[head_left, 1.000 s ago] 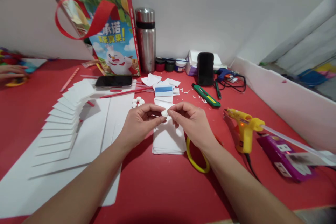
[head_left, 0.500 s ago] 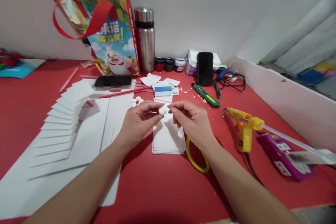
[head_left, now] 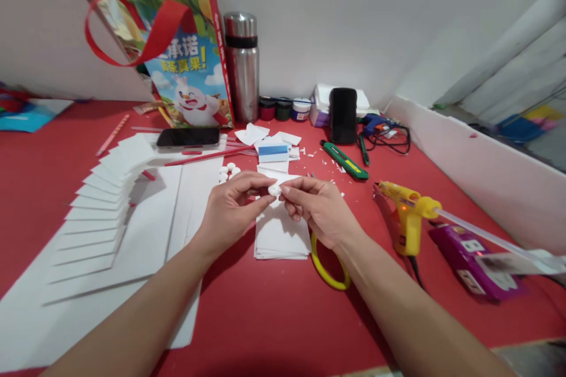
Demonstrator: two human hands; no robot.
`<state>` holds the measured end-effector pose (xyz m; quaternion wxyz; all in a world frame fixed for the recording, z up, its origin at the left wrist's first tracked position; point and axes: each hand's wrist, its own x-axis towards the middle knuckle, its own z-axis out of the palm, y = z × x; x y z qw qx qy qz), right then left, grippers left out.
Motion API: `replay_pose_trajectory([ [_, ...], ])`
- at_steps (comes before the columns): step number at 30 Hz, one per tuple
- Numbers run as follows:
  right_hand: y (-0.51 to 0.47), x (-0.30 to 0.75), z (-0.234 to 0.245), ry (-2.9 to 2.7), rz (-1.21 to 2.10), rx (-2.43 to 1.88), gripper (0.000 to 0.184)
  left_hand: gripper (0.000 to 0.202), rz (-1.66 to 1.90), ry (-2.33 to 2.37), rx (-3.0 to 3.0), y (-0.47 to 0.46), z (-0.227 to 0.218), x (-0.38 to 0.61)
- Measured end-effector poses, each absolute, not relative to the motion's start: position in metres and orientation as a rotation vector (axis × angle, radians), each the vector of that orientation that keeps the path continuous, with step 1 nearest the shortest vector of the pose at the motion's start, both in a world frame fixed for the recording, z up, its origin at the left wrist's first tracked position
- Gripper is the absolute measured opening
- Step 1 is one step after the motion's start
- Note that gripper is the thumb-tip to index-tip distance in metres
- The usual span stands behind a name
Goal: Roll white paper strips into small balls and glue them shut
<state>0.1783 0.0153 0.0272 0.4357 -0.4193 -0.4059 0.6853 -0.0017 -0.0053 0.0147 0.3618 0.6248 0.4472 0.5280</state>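
Note:
Between the fingertips of my left hand [head_left: 236, 206] is a small white rolled piece [head_left: 275, 190], perhaps paper or foam; its material is hard to tell. The thumb and forefinger of my right hand [head_left: 321, 209] pinch its right side. Both hands hover over a stack of white paper cards [head_left: 283, 238]. Several similar small white pieces [head_left: 227, 171] lie just beyond my left hand. Under my right wrist, a yellow ring-shaped handle [head_left: 329, 274] shows in part, the rest of it covered.
A fanned row of white cards [head_left: 95, 218] rests on large white sheets at left. To the right are a green box cutter [head_left: 344, 159], a yellow glue gun [head_left: 409, 218] and a purple power strip [head_left: 475, 262]. A steel flask [head_left: 245, 76] and a gift bag [head_left: 186, 70] stand behind.
My right fingertips have moved slightly left and down and now close on the white piece. The left hand keeps its pinch. The whole view has shifted a little.

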Motion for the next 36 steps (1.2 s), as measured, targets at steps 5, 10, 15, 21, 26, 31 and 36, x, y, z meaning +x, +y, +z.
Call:
replay_pose_trajectory([
  [5,0.0143,0.1779,0.025,-1.042,1.671,-1.033,0.019,0.017,1.382,1.151,1.491,-0.0053,0.0123,0.0024],
  [10,0.013,0.1789,0.0279,-1.335,1.356,-1.135,0.012,0.023,1.342,1.142,1.28,-0.004,0.0094,0.0053],
  [15,0.0114,0.1806,0.0329,-1.521,1.172,-1.159,0.016,0.032,1.279,1.113,1.099,-0.0025,0.0114,0.0035],
  [21,0.0096,0.1793,0.0265,-1.713,0.95,-1.127,0.019,0.029,1.267,1.103,1.048,-0.0024,0.0108,0.0027],
  [26,0.0093,0.1807,0.0244,-1.854,0.708,-1.022,0.02,0.023,1.226,1.08,1.05,-0.0034,0.013,0.0026],
  [31,0.0095,0.1813,0.0247,-1.886,0.636,-1.005,0.021,0.021,1.202,1.054,1.046,-0.0035,0.0139,0.0018],
  [36,0.0098,0.183,0.0261,-1.893,0.638,-1.006,0.019,0.021,1.186,1.026,1.09,-0.0034,0.013,0.0013],
])
